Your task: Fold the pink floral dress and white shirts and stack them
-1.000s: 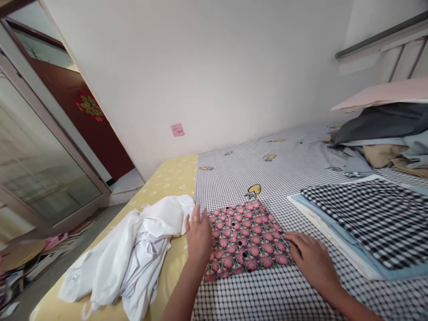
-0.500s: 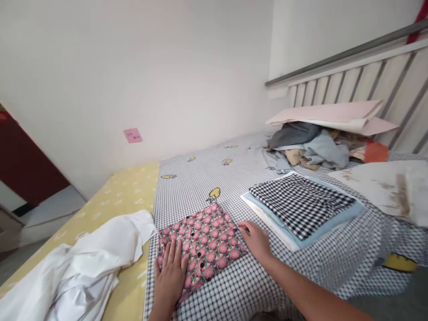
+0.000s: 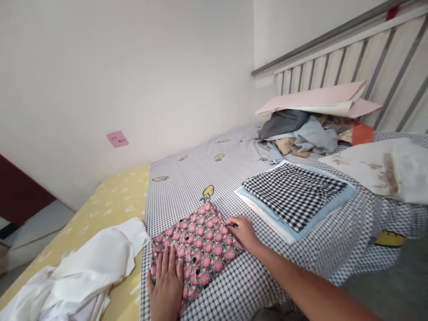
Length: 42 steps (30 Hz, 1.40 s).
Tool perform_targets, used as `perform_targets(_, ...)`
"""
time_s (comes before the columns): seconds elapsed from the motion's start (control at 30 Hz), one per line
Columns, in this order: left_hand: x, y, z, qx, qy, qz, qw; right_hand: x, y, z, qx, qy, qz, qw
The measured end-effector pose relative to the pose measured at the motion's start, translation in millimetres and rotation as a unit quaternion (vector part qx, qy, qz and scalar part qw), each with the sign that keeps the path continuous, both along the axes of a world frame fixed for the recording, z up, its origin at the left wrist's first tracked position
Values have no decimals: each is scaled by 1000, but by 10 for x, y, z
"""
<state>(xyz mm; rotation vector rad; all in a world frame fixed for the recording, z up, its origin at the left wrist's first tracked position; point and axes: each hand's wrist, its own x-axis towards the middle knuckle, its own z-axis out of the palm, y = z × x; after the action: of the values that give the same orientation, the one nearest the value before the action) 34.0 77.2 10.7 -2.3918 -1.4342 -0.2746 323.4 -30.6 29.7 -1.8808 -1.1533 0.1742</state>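
Observation:
A folded pink floral garment (image 3: 197, 243) with black buttons lies on the black-and-white checked bedsheet (image 3: 234, 178). My left hand (image 3: 166, 285) rests flat on its near left corner, fingers stretched out. My right hand (image 3: 244, 232) lies on the garment's right edge, fingers curled onto the cloth. A stack of folded clothes (image 3: 294, 200), black-and-white gingham on top of light blue and white, sits just right of my right hand.
A crumpled white garment (image 3: 80, 272) lies on the yellow sheet (image 3: 117, 200) at left. A heap of unfolded clothes (image 3: 301, 133) under pink boards sits by the slatted headboard (image 3: 351, 62). A white pillow (image 3: 384, 169) is at right. The wall carries a pink note (image 3: 117, 138).
The view has swung to the right, bringing the headboard and pillow in. My left hand slid down to the garment's near left corner; my right hand stays at its right edge.

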Motion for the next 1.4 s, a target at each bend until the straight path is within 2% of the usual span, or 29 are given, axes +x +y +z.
perform_targets(0.23, -13, 12, -25, 22, -12, 5, 1000, -5, 46, -12, -2, -4, 43, 999)
perform_targets(0.5, -66, 99, 18, -17, -18, 6, 1000, -24, 17, 46, 27, 20, 47, 998)
perform_targets(0.67, -71, 146, -38, -9, -28, -3, 1000, -47, -24, 61, 43, 4, 71, 997)
perform_targets(0.87, -47, 172, -94, -2, -61, 16, 998, -57, 103, 3, 30, -9, 70, 997)
perform_targets(1.07, -73, 160, -7, -43, -65, 10, 997, -30, 105, -27, 41, -12, 106, 993)
perform_targets(1.23, -64, 131, 64, -55, -73, 16, 996, 5, 116, -80, 70, 20, 156, 985)
perform_targets(1.4, -56, 121, 53, -43, -76, 13, 996, 69, 161, -63, 114, 120, 132, 977)
